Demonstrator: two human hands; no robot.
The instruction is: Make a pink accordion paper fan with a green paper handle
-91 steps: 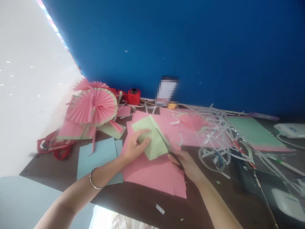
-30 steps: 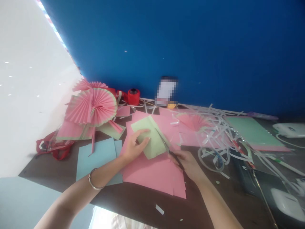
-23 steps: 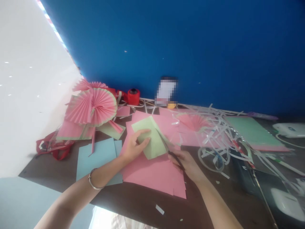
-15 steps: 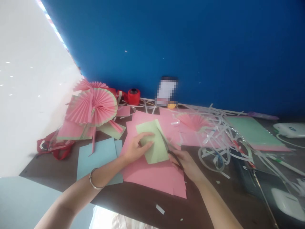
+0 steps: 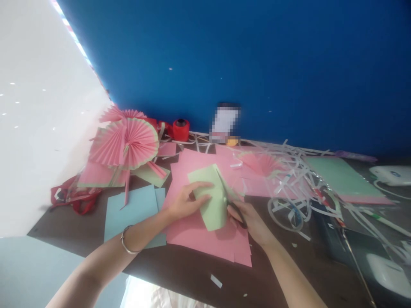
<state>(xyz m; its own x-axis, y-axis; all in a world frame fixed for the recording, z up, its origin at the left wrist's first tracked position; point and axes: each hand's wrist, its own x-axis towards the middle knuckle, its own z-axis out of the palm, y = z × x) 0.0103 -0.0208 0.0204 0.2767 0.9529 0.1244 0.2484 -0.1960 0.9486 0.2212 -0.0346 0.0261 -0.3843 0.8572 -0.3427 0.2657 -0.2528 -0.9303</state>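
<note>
1. Holding the green paper by its left side, the left hand lays thumb and forefinger over it; the other fingers are hidden.
2. The right hand grips the scissors by the handle, blades meeting the paper's right side.
3. The paper lies left of the right hand, over pink sheets, its long axis running far to near.

1 head-worn view, forward and down

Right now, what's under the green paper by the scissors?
Pink sheets show on several sides of the green paper, apparently running beneath it. Whatever lies directly under it is covered and can't be seen.
</note>
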